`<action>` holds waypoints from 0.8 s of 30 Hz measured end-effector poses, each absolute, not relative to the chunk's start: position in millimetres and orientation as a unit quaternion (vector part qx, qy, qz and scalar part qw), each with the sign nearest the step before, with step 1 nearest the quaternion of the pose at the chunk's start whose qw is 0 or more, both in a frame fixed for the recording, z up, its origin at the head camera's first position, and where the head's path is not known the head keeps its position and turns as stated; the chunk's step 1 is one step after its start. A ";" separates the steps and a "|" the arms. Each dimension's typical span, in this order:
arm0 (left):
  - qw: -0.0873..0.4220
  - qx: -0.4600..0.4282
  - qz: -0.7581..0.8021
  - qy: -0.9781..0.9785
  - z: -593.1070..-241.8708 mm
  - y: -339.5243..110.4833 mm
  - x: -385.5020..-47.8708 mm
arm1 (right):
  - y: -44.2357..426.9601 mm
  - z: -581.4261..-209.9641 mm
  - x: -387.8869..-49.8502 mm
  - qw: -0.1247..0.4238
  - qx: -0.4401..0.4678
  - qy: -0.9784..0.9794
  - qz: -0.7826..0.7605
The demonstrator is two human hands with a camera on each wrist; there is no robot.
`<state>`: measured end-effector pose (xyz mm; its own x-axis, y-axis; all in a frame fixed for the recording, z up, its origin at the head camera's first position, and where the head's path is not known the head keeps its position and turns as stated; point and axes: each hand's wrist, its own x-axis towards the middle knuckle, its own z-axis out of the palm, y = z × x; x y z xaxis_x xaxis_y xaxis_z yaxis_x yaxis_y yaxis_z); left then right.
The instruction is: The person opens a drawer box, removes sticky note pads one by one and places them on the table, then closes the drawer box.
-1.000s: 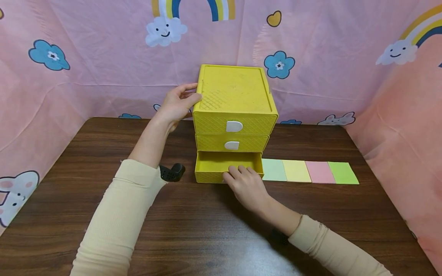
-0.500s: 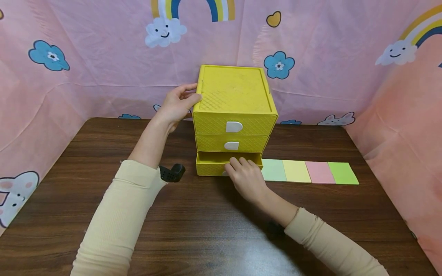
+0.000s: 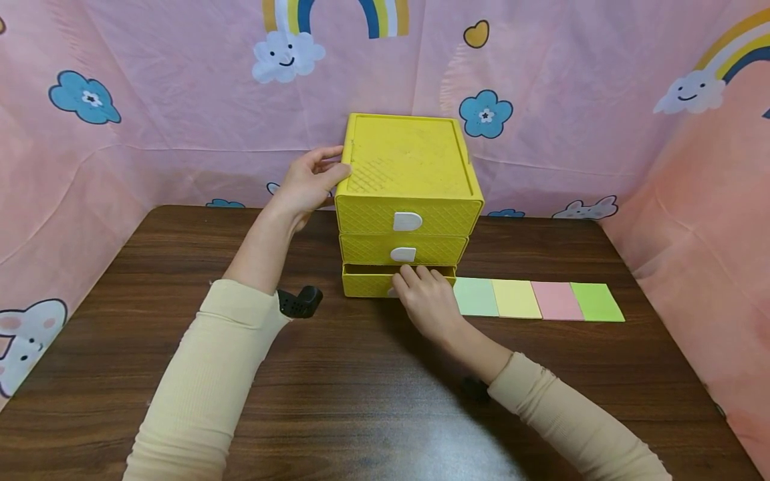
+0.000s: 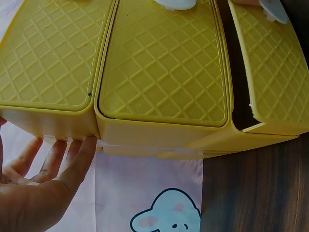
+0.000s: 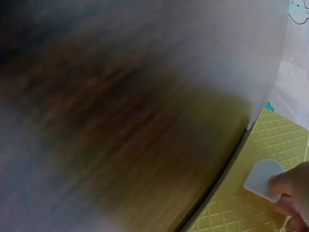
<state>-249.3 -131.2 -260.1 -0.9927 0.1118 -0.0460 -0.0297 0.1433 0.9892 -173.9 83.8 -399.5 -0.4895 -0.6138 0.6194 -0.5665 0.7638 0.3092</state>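
A yellow three-drawer storage box [image 3: 409, 157] stands at the back of the table. My left hand [image 3: 307, 184] steadies its upper left side, thumb at the top edge; in the left wrist view the extended fingers [image 4: 72, 164] touch the side wall. The bottom drawer [image 3: 367, 284] sticks out a little, with a dark gap above its front. My right hand [image 3: 428, 304] is at that drawer's front. In the right wrist view its thumb and curled fingers pinch the white drawer handle [image 5: 260, 178]. The upper two drawers are closed.
To the right of the box lies a row of sticky-note pads: mint [image 3: 475, 297], pale yellow [image 3: 516, 298], pink [image 3: 557, 300] and green [image 3: 597, 302]. The dark wooden table [image 3: 337, 401] meets a pink patterned cloth [image 3: 198, 87] behind and at both sides.
The bottom drawer has slid inward, away from me, from well out to nearly closed. My right hand has moved forward with it; the left hand has stayed on the box.
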 end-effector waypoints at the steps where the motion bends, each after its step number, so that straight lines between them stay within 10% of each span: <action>1: 0.054 0.027 0.654 0.754 -260.2 -131.2 -249.3 | 83.7 -399.8 -174.6 0.375 0.341 -0.861 -0.033; 24: 0.050 0.024 0.647 0.760 -259.8 -131.0 -248.9 | 81.3 -404.6 -184.4 0.406 0.306 -0.857 -0.091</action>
<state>-248.9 -131.0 -259.8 -0.9938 0.1015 -0.0450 -0.0282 0.1612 0.9865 -184.4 81.3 -404.6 -0.4842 -0.5976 0.6391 -0.4492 0.7966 0.4046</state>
